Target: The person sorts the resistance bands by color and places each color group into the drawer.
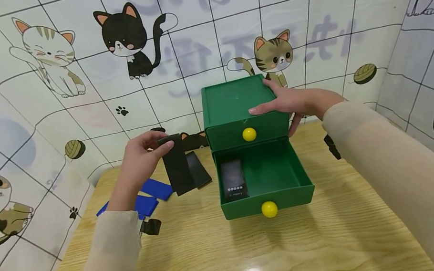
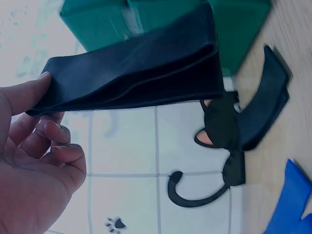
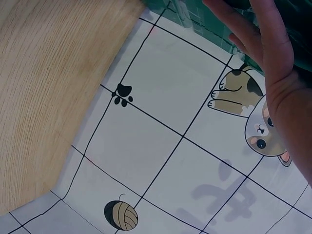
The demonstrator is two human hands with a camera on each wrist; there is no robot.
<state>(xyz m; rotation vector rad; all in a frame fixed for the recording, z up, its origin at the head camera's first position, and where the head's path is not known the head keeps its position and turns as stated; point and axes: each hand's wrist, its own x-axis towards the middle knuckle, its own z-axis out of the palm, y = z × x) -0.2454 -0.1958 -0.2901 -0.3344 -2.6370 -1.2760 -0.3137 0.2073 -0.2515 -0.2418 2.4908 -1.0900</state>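
Observation:
My left hand [image 1: 139, 161] pinches one end of a black resistance band [image 1: 178, 169] between thumb and fingers. In the left wrist view this band [image 2: 131, 73] is a flat loop, held up off the table. Behind it another black band [image 1: 199, 170] lies on the table. My right hand [image 1: 291, 100] rests with spread fingers on the top and right side of a green two-drawer box [image 1: 236, 98]. The box's lower drawer [image 1: 276, 173] is pulled out, the upper one closed. A black band marked X-Heavy [image 1: 234, 181] lies in the lower drawer's left side.
Several blue bands [image 1: 156, 188] lie on the left of the wooden table [image 1: 221, 260]. Yellow round knobs [image 1: 270, 209] stick out from the drawer fronts. A cat-printed sheet [image 1: 198, 27] hangs behind and beside the table.

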